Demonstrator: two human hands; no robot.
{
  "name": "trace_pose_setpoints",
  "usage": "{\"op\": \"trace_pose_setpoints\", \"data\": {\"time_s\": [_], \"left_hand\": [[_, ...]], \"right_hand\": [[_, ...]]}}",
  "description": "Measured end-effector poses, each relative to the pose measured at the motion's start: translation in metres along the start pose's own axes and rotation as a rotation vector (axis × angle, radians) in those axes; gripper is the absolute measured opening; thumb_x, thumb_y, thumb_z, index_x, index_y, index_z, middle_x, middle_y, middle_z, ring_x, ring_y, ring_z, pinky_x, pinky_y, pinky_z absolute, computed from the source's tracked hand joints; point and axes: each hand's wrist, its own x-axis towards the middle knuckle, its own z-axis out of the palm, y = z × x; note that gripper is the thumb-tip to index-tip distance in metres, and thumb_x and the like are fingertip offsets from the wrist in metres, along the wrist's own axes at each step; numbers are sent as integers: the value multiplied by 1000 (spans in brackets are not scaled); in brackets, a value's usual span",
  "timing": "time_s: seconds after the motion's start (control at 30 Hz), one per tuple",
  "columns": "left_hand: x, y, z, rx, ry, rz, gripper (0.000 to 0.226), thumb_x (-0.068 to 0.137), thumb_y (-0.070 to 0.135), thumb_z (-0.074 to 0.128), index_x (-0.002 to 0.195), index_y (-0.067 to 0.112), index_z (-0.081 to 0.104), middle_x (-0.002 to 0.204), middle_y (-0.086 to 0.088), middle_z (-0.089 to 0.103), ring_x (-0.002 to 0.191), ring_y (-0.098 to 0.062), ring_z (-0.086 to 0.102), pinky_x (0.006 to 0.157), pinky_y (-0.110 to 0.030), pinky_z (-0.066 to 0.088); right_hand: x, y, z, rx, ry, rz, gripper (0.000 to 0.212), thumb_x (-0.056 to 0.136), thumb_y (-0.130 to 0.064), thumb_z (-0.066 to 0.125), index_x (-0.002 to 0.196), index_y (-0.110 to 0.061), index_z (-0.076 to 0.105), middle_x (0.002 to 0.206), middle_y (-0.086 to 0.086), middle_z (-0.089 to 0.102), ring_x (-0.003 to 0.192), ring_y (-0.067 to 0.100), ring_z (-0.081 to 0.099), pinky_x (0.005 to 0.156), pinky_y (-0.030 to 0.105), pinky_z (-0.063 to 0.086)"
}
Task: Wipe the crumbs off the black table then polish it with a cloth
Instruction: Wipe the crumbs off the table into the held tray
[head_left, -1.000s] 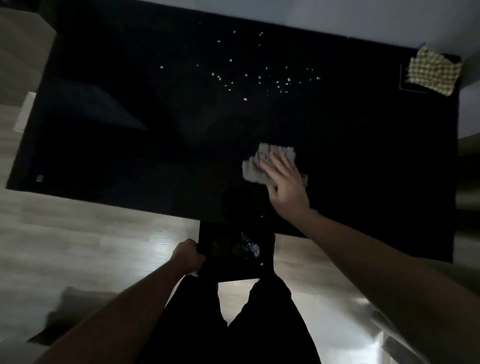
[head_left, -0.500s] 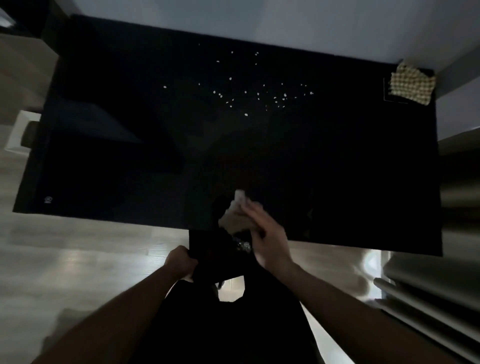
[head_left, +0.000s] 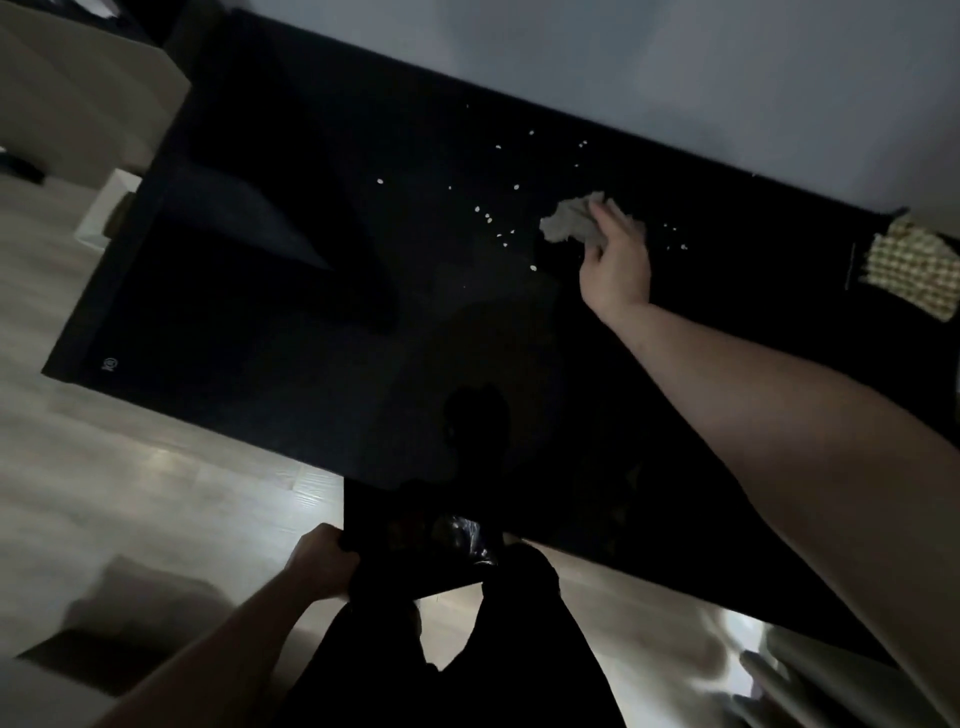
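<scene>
At the bottom of the frame our left hand gripped the edge of a dark bin held against the near rim of the table. We judged that this hold mattered: if the bin dropped or drifted sideways, whatever we swept toward it would land on the floor.

Further up, right of centre, our right hand had its grip curled round a crumpled grey rag set down among the crumbs. These lay scattered across the upper middle of the table, most to the left of the rag, a few to its right near the upper right.

The bunched rag covered little, so we thought a fast pull could flick crumbs sideways or leave the outliers behind. The ones by the far edge might be pushed off against the wall.

In the upper right corner a checked cloth lay on the table, untouched; a wide sweep could scatter crumbs onto it before polishing.
</scene>
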Motion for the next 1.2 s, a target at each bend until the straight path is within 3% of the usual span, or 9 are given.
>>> {"op": "trace_pose_setpoints", "data": {"time_s": [0.1, 0.2, 0.37, 0.5, 0.7, 0.8, 0.93, 1.1, 1.2], "left_hand": [[3, 0, 3, 14, -3, 10, 19, 73, 23, 59, 67, 9, 71, 65, -5, 72, 63, -16, 71, 57, -25, 53], [8, -1, 5, 19, -1, 20, 23, 77, 21, 59, 78, 6, 76, 70, -6, 75, 67, -18, 74, 65, -30, 59], [8, -1, 4, 40, 6, 60, 21, 77, 20, 60, 80, 6, 75, 78, -10, 75, 75, -22, 73, 64, -29, 56], [2, 0, 4, 47, 11, 78, 15, 78, 21, 60, 69, 12, 68, 75, -8, 71, 74, -23, 71, 58, -25, 49], [-3, -9, 4, 72, 19, 108, 14, 78, 19, 61, 66, 12, 65, 71, -9, 68, 80, -30, 72, 59, -25, 45], [-5, -13, 2, 100, 20, 119, 21, 80, 18, 62, 59, 13, 59, 64, -5, 61, 77, -29, 69, 60, -26, 44], [-8, -17, -1, 144, 26, 137, 27, 82, 17, 61, 56, 15, 53, 61, -3, 56, 75, -29, 64, 63, -27, 42], [-7, -27, -3, 120, 16, 118, 22, 80, 19, 60, 59, 13, 57, 65, -5, 61, 74, -28, 65, 63, -28, 46], [-7, -30, -5, 112, 22, 102, 24, 79, 20, 60, 56, 14, 56, 62, -3, 60, 71, -27, 64, 63, -28, 46]], "right_hand": [[18, 0, 19, -273, -144, 19, 63, 104, -26, 49, 162, -37, 27, 173, -7, 13, 160, 36, 4, 126, 61, 19], [9, -4, 40, -342, -171, -26, 68, 104, -29, 45, 165, -36, 15, 175, -6, 4, 160, 36, -6, 128, 61, 6], [-46, -14, 61, -220, -229, -265, 62, 103, -18, 51, 161, -30, 33, 172, -1, 22, 161, 28, 7, 128, 58, 13], [-125, -13, 71, -153, -285, -427, 68, 94, -6, 60, 157, -28, 42, 168, -3, 32, 160, 26, 16, 127, 54, 22], [-271, -12, 88, 77, -382, -480, 69, 85, 4, 51, 149, -24, 56, 165, -2, 40, 160, 19, 18, 129, 41, 17], [-328, -11, 98, 124, -438, -532, 67, 77, 7, 52, 139, -16, 64, 159, 3, 48, 159, 19, 20, 128, 41, 22], [-367, -24, 91, 185, -443, -433, 54, 91, -2, 47, 139, -18, 66, 156, -10, 45, 152, -13, 12, 126, 20, 13], [-332, -39, 62, 331, -337, -267, 71, 84, 18, 46, 139, -21, 66, 155, -8, 53, 148, 0, 38, 125, 28, 30], [-271, -38, 44, 296, -216, -171, 70, 87, 16, 47, 142, -26, 63, 152, -12, 54, 145, 1, 43, 122, 35, 38]]}}
